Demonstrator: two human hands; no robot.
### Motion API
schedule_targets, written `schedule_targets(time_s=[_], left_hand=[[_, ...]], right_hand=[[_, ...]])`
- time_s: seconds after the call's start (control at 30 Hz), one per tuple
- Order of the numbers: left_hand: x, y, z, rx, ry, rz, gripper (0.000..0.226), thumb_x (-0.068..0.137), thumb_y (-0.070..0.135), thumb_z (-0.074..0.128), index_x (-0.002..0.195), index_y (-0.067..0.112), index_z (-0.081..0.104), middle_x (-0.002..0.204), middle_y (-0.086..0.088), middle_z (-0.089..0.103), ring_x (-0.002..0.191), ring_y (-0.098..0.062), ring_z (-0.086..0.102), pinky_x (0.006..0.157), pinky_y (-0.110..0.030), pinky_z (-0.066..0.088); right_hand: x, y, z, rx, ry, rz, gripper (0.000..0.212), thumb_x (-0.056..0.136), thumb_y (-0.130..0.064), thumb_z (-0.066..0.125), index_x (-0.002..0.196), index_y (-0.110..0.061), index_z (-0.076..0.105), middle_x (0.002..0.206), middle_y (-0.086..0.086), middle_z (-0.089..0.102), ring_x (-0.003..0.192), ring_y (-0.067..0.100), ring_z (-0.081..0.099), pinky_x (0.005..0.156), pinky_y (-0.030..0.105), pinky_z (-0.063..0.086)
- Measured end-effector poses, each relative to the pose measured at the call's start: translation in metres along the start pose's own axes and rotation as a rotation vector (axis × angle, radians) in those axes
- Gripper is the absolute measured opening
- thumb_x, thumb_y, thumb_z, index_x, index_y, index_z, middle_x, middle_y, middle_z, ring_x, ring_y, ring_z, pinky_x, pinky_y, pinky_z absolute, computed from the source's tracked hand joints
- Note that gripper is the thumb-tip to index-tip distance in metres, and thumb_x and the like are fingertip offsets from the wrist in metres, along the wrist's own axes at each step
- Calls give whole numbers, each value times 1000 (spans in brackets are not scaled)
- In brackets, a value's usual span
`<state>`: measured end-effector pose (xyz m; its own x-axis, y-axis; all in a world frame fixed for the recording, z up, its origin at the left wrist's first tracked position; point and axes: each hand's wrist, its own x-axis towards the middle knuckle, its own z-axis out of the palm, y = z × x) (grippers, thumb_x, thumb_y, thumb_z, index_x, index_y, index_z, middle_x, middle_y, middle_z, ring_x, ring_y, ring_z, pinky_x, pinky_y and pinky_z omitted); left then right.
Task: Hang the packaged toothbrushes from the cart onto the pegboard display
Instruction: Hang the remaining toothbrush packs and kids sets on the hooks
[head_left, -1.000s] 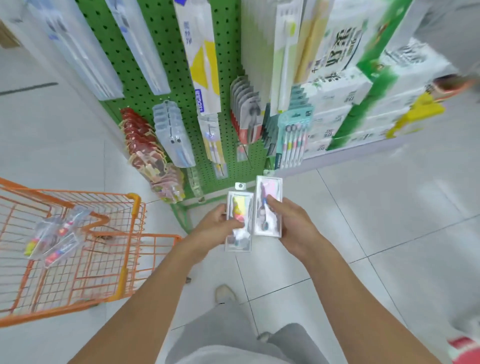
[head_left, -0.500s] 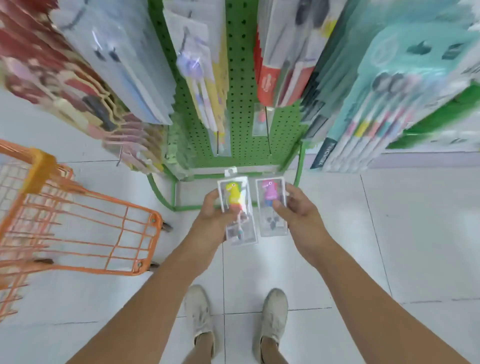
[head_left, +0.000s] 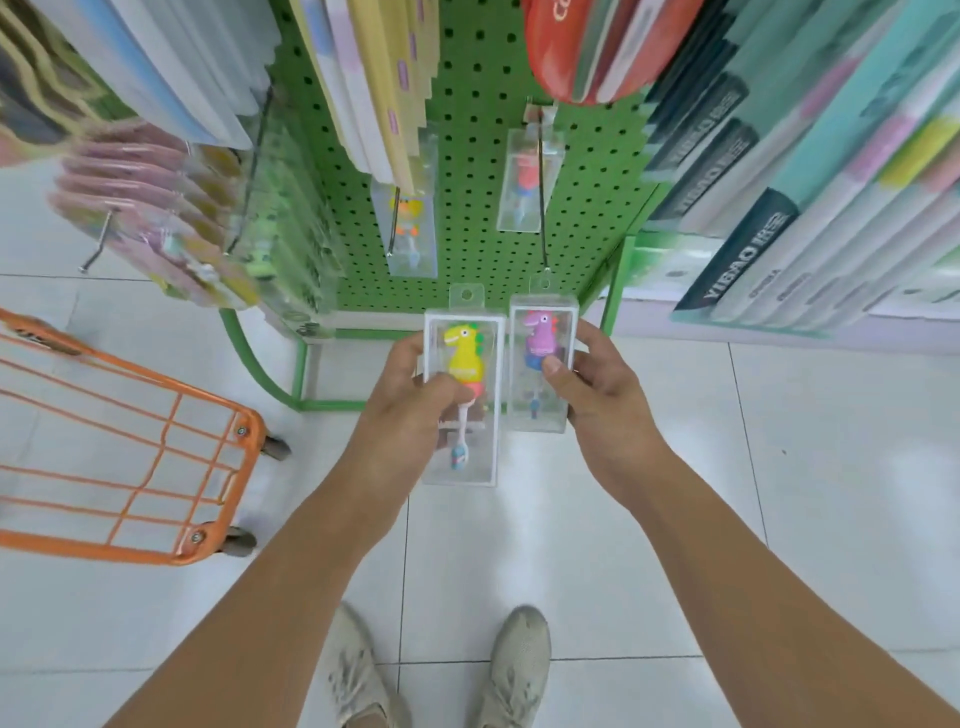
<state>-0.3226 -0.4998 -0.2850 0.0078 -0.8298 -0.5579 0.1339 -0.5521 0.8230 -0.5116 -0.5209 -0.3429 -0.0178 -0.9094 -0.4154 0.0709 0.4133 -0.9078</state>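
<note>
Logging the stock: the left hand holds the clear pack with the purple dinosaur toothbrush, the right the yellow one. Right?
Swapped. The head view shows the left hand gripping the clear yellow dinosaur toothbrush pack, the right hand the clear purple dinosaur toothbrush pack.

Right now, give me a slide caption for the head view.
Left hand holds yellow dinosaur toothbrush pack, right hand purple one, below green pegboard.

Clear glossy plastic toothbrush packs (head_left: 464, 395), perforated painted-metal pegboard (head_left: 483, 171), orange coated-wire cart (head_left: 156, 441), glossy tiled floor (head_left: 779, 467)
</note>
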Motion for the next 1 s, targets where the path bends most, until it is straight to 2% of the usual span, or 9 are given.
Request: schedule_targets(time_s=[0.07, 0.17, 0.3, 0.4, 0.47, 0.7, 0.8, 0.9, 1.0], left_hand=[[3, -3, 1, -4, -1, 0, 23, 91, 6, 59, 100, 27, 57, 86, 1, 72, 74, -15, 72, 73, -34, 48], [3, -5, 1, -10, 10, 1, 24, 91, 5, 59, 97, 28, 57, 86, 2, 73, 75, -14, 72, 75, -35, 51], [4, -6, 4, -15, 9, 13, 25, 90, 4, 60, 95, 28, 57, 90, -2, 72, 79, -18, 71, 80, -39, 53], [4, -5, 6, -25, 3, 18, 24, 91, 4, 58, 101, 26, 58, 87, 2, 73, 78, -15, 71, 82, -39, 53], [4, -4, 8, -34, 6, 21, 24, 91, 4, 58, 102, 25, 59, 85, 4, 72, 76, -15, 70, 80, -38, 53], [7, 2, 11, -30, 3, 32, 26, 91, 6, 60, 106, 27, 60, 85, 4, 71, 79, -16, 69, 77, -34, 51], [7, 2, 12, -17, 9, 33, 27, 91, 5, 60, 106, 27, 59, 86, 1, 72, 79, -17, 69, 77, -35, 52], [7, 1, 12, -25, 26, 21, 26, 91, 4, 59, 105, 26, 58, 88, 0, 72, 78, -16, 69, 77, -35, 53], [8, 0, 11, -28, 20, 24, 26, 91, 4, 59, 107, 24, 58, 88, 0, 71, 79, -16, 69, 80, -38, 54]], right_hand=[[4, 0, 0, 7, 8, 6, 51, 93, -20, 68, 142, -23, 51, 119, 20, 68, 117, 30, 64, 102, 56, 48], [5, 1, 2, -9, -24, 4, 56, 85, -27, 71, 139, -24, 53, 121, 29, 61, 108, 35, 62, 105, 60, 44], [-1, 3, 0, -15, -103, -14, 43, 97, -4, 62, 137, -18, 52, 116, 15, 70, 103, 24, 65, 92, 38, 54], [2, 0, -3, -21, -80, -26, 49, 93, -16, 68, 138, -22, 51, 124, 16, 68, 117, 34, 63, 107, 52, 47], [8, -2, -4, -22, -59, -21, 54, 87, -25, 69, 138, -24, 52, 123, 18, 67, 121, 40, 59, 109, 59, 43], [15, -6, 0, -47, -75, -2, 54, 83, -33, 70, 134, -30, 55, 122, 21, 65, 101, 31, 59, 86, 42, 48], [15, -3, -4, -65, -109, 4, 47, 86, -23, 71, 131, -27, 57, 122, 18, 66, 103, 30, 61, 96, 49, 50], [11, 3, -10, -56, -139, 9, 44, 94, -7, 67, 134, -19, 54, 125, 13, 68, 112, 28, 64, 98, 41, 51], [15, 2, -11, -37, -98, 12, 51, 87, -21, 69, 135, -24, 53, 126, 13, 67, 125, 39, 57, 110, 55, 43]])
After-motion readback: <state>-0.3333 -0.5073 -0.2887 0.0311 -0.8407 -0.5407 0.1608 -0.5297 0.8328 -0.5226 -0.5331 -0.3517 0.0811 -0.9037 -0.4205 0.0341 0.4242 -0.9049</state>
